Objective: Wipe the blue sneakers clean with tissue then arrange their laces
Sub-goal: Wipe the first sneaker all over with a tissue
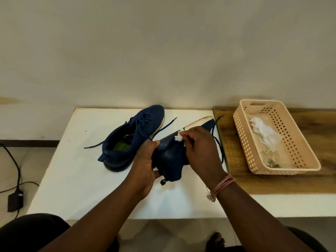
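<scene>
One blue sneaker (131, 137) lies on the white table (76, 170), toe pointing away, its loose laces (163, 129) trailing over the tabletop. My left hand (145, 166) grips the heel end of the second blue sneaker (169, 157), which is tilted on its side above the table. My right hand (201, 150) holds a small wad of white tissue (179, 137) and presses it against that sneaker's side. This sneaker's dark laces (219, 144) hang down on the right, past my right hand.
A beige perforated basket (301, 146) stands on a wooden surface (236, 171) to the right, with crumpled tissues (263, 131) inside. A black cable and adapter (15, 197) lie on the floor at the left. A wall rises behind the table.
</scene>
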